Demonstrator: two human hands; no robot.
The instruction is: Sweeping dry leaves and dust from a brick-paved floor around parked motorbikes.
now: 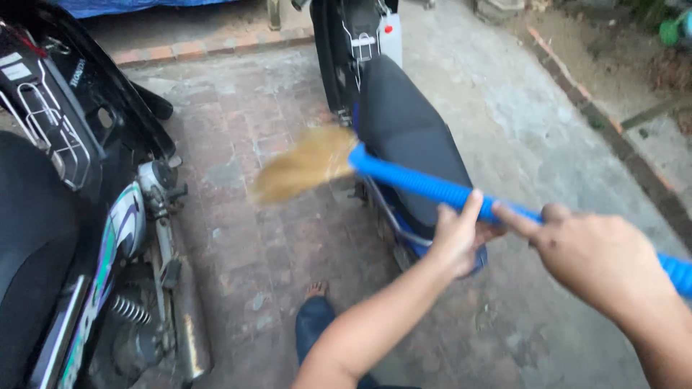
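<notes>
Both hands grip a broom [375, 169] by its ribbed blue handle. The left hand [455, 234] wraps it with fingers curled; the right hand [591, 256] closes round it further back, forefinger stretched along it. Its straw-coloured bristles, blurred, hang above the brick paving [238, 238] between two motorbikes [404, 122].

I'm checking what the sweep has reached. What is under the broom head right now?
Under the blurred broom head lies red brick paving, beside the motorbike. Both hands, left hand and right hand, grip the blue handle. The bricks straight beneath the bristles are covered.
</notes>
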